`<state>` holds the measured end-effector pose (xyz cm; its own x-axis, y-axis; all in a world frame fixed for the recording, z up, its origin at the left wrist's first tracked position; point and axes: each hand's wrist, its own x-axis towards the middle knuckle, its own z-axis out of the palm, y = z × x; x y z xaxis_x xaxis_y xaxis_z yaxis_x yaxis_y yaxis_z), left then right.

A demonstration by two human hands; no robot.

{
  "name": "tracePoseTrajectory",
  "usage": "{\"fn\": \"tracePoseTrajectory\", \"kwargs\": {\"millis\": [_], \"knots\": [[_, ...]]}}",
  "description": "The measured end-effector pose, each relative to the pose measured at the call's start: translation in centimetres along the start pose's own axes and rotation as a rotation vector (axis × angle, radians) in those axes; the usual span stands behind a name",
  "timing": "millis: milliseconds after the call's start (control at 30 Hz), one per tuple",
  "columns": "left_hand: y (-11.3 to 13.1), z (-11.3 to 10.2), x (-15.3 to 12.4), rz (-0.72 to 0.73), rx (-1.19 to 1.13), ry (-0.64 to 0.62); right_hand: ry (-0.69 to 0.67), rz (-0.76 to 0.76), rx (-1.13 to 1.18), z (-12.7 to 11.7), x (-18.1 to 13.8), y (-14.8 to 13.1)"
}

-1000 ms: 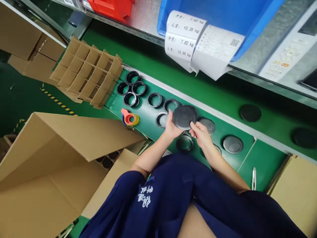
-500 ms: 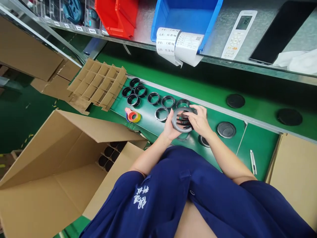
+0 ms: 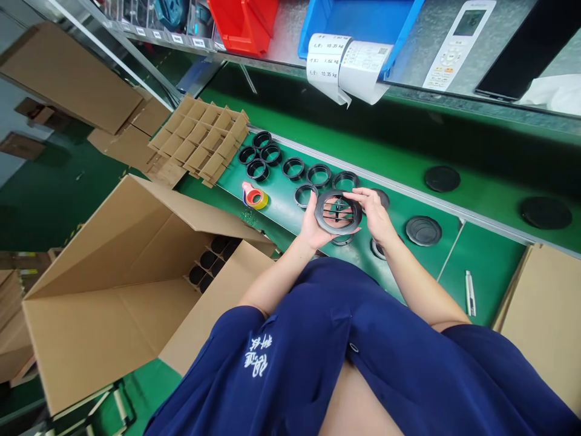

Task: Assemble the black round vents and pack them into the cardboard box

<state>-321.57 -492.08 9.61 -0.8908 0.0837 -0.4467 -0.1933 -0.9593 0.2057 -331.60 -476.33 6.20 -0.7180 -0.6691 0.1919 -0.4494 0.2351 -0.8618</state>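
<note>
I hold a round black air vent (image 3: 338, 212) with thin slats above the green bench. My left hand (image 3: 310, 231) is closed around its left and lower side, with fingers showing behind the openings. At the upper right, the fingers of my right hand (image 3: 376, 217) grip the rim. Several black rings (image 3: 319, 175) stand on the bench beyond and to the left of the vent. A round black vent piece (image 3: 423, 231) lies right of my right hand, and another round part (image 3: 377, 249) is partly hidden beneath my right forearm.
An open cardboard box (image 3: 104, 321) with black round parts inside stands at left, below a cardboard divider grid (image 3: 200, 139). Tape rolls (image 3: 255, 197) lie near the bench edge. A utility knife (image 3: 470, 293) lies at right. A shelf with a blue bin (image 3: 363, 24) overhangs the back.
My right fingers have moved from the slats inside the vent to its outer rim. The slats now look edge-on, with gaps between them. The whole view has shifted slightly.
</note>
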Motion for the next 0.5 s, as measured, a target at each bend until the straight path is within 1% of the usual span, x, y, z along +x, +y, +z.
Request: {"fn": "tracePoseTrajectory", "kwargs": {"millis": [67,133,167,200,233,333,400,433,500], "knots": [[-0.2,-0.9,-0.1,0.03,-0.006,0.063,-0.075,-0.131,-0.121,0.9,-1.1,0.1],[-0.6,-2.3,-0.3,0.007,-0.001,0.138,-0.221,-0.266,-0.262,2.0,-2.7,0.3],[-1.0,-3.2,-0.5,-0.032,0.008,0.174,-0.297,-0.293,-0.313,2.7,-3.5,0.5],[-1.4,-4.1,-0.7,-0.079,0.023,0.206,-0.368,-0.282,-0.34,3.4,-4.3,0.8],[-1.9,-5.1,-0.8,-0.121,0.042,0.236,-0.424,-0.238,-0.345,4.1,-5.0,1.1],[-2.9,-8.1,-1.3,-0.19,0.111,0.325,-0.548,-0.05,-0.284,6.5,-6.5,2.8],[-2.9,-9.8,-1.5,-0.221,0.168,0.422,-0.538,0.053,-0.304,7.8,-6.8,4.2],[-2.7,-10.6,-1.7,-0.217,0.205,0.49,-0.499,0.099,-0.353,8.2,-6.7,5.0],[-2.1,-12.1,-2.2,-0.162,0.281,0.624,-0.407,0.164,-0.484,9.0,-6.2,6.7]]}}
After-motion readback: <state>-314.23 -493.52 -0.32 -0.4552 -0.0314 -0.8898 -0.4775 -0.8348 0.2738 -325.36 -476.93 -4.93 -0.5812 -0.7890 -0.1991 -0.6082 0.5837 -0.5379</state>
